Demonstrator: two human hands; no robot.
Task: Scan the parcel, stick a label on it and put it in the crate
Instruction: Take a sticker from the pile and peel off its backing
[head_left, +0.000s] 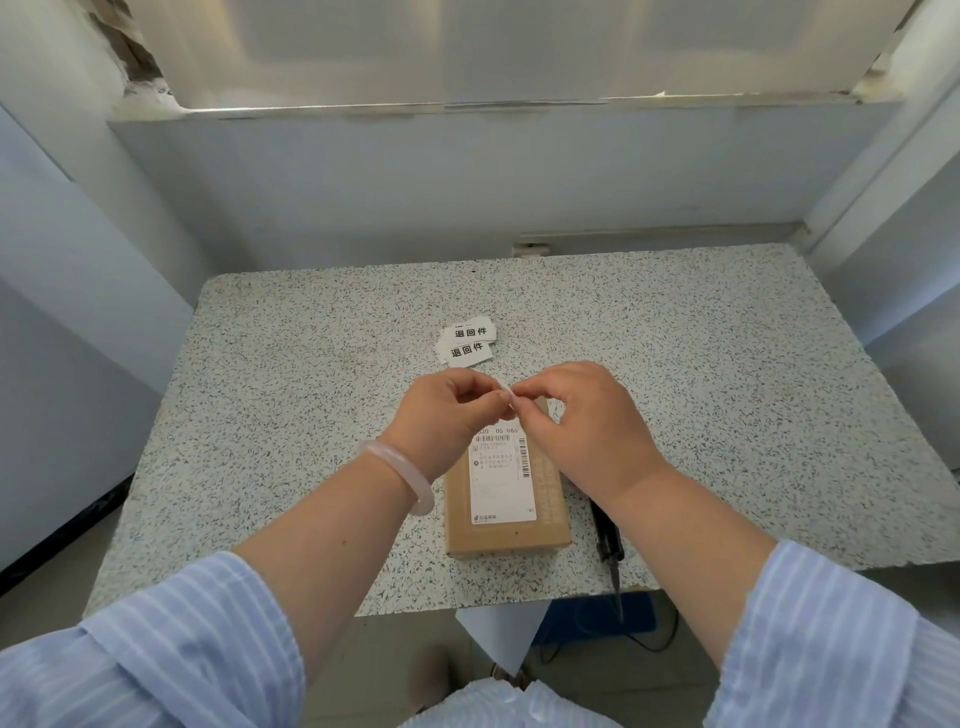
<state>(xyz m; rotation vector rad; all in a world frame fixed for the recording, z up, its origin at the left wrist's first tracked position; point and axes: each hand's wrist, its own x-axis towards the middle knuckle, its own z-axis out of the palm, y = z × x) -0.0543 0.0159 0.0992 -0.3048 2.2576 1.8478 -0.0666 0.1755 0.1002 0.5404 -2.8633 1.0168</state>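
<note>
A brown cardboard parcel (506, 525) lies on the speckled table (291, 415), its white shipping label facing up. Just above its far end, my left hand (441, 410) and my right hand (587, 421) meet and pinch a small white label (508, 391) between their fingertips. The label is mostly hidden by my fingers. Beyond my hands, a small stack of white labels with black print (466, 343) rests on the table. The far end of the parcel is covered by my hands.
A black scanner (609, 535) lies right of the parcel under my right forearm, its cable hanging off the front edge. A blue crate (631, 613) shows partly below the table's front edge. A white paper (501, 636) hangs there too. Walls enclose the table.
</note>
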